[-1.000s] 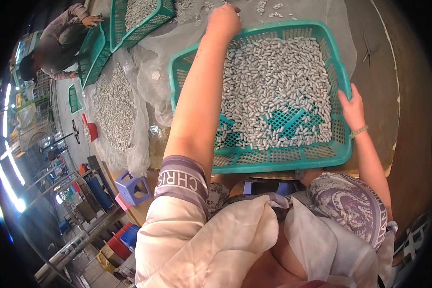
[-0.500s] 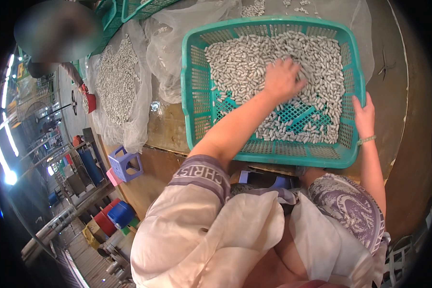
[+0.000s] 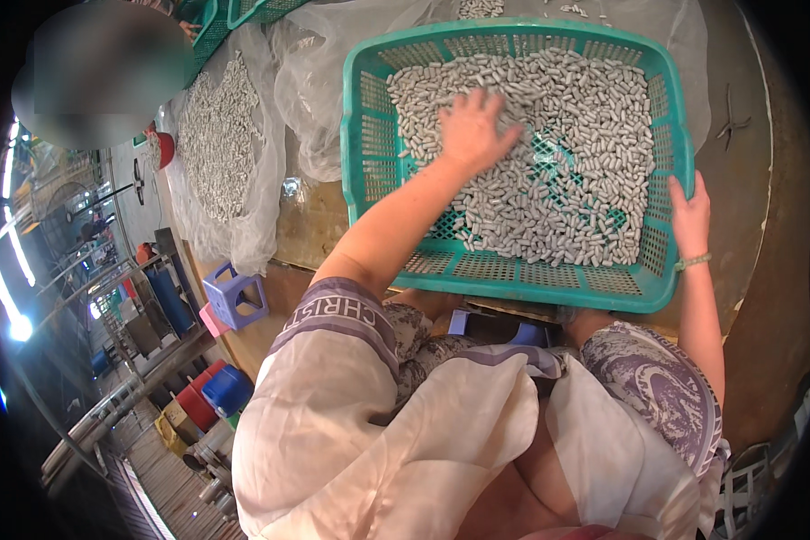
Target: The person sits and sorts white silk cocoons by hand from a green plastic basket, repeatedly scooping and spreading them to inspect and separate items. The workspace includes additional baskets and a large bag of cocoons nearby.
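A large green plastic basket (image 3: pixel 549 292) with slotted walls lies in front of me, holding a great many small grey-white, capsule-shaped pieces (image 3: pixel 594 135). My left hand (image 3: pixel 477 130) is spread out among the pieces in the left half of the basket, its fingers apart. Green mesh of the basket's floor shows through to the right of that hand. At the basket's right side my right hand (image 3: pixel 690 216) grips the wall, thumb against the outer edge; its other fingers are partly hidden.
Translucent sheeting (image 3: pixel 310 108) lies left of the basket, with another heap of pieces (image 3: pixel 220 139) on it. Pliers-like tool (image 3: pixel 732 123) rests at the right. A purple stool (image 3: pixel 236 297) stands lower left. Another person (image 3: pixel 108 76), blurred, is at upper left near a red scoop-like thing (image 3: pixel 166 149).
My left hand has moved leftward and slightly up across the pieces. Pieces now cover more of the near mesh, and a bare patch has appeared mid-basket. My right hand keeps its hold.
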The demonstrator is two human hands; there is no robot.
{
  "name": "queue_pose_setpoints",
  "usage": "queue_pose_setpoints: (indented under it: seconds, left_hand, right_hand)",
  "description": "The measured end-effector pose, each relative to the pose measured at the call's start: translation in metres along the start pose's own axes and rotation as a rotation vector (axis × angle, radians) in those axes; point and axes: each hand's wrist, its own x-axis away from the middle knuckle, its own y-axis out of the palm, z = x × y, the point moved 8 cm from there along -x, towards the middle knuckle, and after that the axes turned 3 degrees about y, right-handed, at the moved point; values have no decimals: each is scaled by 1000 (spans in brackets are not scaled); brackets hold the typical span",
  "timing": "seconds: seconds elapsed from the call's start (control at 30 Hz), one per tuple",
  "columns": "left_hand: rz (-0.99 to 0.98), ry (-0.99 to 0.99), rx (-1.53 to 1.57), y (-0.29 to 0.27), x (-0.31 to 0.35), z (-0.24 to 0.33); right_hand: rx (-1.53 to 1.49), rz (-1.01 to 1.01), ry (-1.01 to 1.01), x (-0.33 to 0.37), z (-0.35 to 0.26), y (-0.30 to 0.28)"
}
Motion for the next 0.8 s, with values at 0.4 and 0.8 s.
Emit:
queue_pose_setpoints:
  seconds: [0.4,0.8]
  left_hand:
    - [-895,353,274,-1,20,41]
    - [-119,168,375,29,3,24]
  right_hand:
    - [-31,-31,15,0,4,-2]
    - [-79,-15,6,1,2,-1]
